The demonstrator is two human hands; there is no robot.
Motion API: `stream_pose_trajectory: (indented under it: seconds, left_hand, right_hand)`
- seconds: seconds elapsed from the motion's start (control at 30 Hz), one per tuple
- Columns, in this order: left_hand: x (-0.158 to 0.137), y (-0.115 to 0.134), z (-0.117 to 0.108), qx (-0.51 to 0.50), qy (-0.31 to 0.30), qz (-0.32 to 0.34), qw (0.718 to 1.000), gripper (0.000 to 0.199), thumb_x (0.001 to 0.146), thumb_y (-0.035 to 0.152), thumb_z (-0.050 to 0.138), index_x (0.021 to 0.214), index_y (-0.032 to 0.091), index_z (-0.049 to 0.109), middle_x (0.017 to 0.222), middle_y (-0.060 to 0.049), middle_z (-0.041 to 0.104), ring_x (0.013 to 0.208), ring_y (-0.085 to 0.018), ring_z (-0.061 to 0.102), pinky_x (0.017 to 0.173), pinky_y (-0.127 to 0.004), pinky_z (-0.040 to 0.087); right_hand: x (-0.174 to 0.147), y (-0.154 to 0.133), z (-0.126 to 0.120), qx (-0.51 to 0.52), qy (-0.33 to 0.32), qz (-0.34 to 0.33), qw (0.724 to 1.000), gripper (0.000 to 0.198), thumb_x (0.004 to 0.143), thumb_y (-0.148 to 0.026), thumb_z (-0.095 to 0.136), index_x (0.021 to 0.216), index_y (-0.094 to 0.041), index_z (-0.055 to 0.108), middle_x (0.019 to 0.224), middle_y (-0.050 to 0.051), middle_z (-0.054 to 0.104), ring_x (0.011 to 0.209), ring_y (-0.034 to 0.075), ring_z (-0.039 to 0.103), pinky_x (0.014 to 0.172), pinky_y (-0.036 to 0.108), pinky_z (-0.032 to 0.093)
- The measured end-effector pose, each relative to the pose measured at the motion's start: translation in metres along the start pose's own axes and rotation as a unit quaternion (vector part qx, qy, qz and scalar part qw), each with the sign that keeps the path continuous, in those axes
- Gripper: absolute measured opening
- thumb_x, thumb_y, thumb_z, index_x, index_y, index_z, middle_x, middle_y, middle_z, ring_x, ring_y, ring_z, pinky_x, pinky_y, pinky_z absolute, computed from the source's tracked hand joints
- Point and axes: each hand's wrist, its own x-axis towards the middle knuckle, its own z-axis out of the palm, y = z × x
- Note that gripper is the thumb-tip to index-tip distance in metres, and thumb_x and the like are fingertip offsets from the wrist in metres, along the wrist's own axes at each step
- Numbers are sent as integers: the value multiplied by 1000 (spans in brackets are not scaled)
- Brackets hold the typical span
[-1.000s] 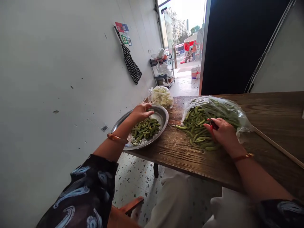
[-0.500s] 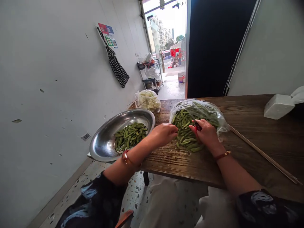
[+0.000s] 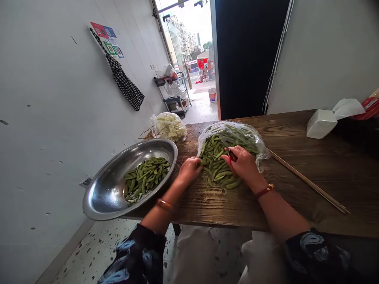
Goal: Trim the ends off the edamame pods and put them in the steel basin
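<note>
My right hand (image 3: pixel 245 165) is wrapped round red-handled scissors (image 3: pixel 232 157), their blades pointing away over a heap of edamame pods (image 3: pixel 219 167). Those pods spill from a clear plastic bag (image 3: pixel 257 138) onto the wooden table. At the left edge of the heap, my left hand (image 3: pixel 189 171) has its fingers pinched together; whatever is between them is hidden. To its left stands a wide steel basin (image 3: pixel 103 197), tilted in view, with more edamame pods (image 3: pixel 146 175) lying in it.
A bag of pale cut vegetable (image 3: pixel 170 127) sits behind the basin. Thin wooden sticks (image 3: pixel 308 181) lie on the table (image 3: pixel 290 201) at right. A white tissue pack (image 3: pixel 321 124) stands farther back. Small scraps are scattered before the pods.
The view has turned to the right, so everything sits further left. My left hand has come down slightly beside the heap. My right hand keeps the scissors over the pods.
</note>
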Motion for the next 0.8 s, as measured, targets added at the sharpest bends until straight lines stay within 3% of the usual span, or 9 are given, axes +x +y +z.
stream_pose_trajectory:
  seconds: [0.07, 0.17, 0.27, 0.33, 0.5, 0.67, 0.8]
  left_hand:
    - [3, 4, 4, -183, -1, -3, 983, 14, 74, 22, 63, 65, 15, 55, 67, 0, 55, 66, -13, 51, 63, -25, 39]
    - [8, 15, 6, -420, -23, -23, 907, 24, 72, 31, 67, 67, 14, 51, 62, 2, 53, 57, -9, 49, 55, -22, 37]
    - [7, 25, 6, -568, -70, -32, 819, 28, 71, 34, 70, 83, 14, 53, 72, -1, 61, 59, -11, 57, 56, -23, 42]
    - [4, 27, 8, -611, -89, -30, 786, 32, 72, 34, 69, 93, 14, 55, 75, -2, 63, 57, -10, 57, 54, -22, 42]
    - [-5, 25, 12, -636, -103, -64, 762, 34, 78, 38, 65, 100, 13, 60, 69, 1, 56, 50, -5, 44, 44, -17, 27]
    - [-8, 25, 9, -689, -93, -74, 715, 33, 82, 39, 55, 102, 13, 62, 74, -1, 54, 57, -7, 46, 47, -19, 30]
    - [-9, 26, 7, -671, -61, -57, 737, 26, 79, 38, 63, 87, 14, 60, 71, 2, 51, 58, -6, 43, 51, -19, 32]
  right_hand:
    - [-1, 0, 1, 3, -1, -4, 1000, 32, 84, -42, 62, 104, -18, 66, 93, 8, 67, 82, 22, 64, 77, 34, 51]
    - [-2, 0, 2, 10, -5, -14, 1000, 31, 84, -43, 63, 103, -19, 66, 93, 8, 67, 82, 22, 64, 76, 35, 52]
    - [-3, -1, 3, 14, -14, -24, 1000, 32, 83, -43, 64, 103, -19, 66, 94, 8, 67, 81, 22, 64, 75, 35, 52]
    - [-4, -3, 2, 17, -25, -34, 999, 32, 83, -43, 64, 105, -19, 66, 94, 7, 67, 81, 22, 65, 74, 34, 52]
    - [-6, -16, -3, 15, -78, -51, 996, 34, 84, -44, 63, 109, -20, 64, 93, 6, 65, 79, 19, 64, 72, 32, 52]
    - [-7, -24, -7, -25, -141, -45, 989, 35, 84, -45, 63, 109, -20, 65, 95, 6, 65, 81, 20, 63, 72, 31, 51]
    - [-8, -24, -5, -35, -187, -40, 981, 34, 83, -46, 65, 107, -22, 66, 96, 6, 65, 83, 20, 64, 75, 32, 51]
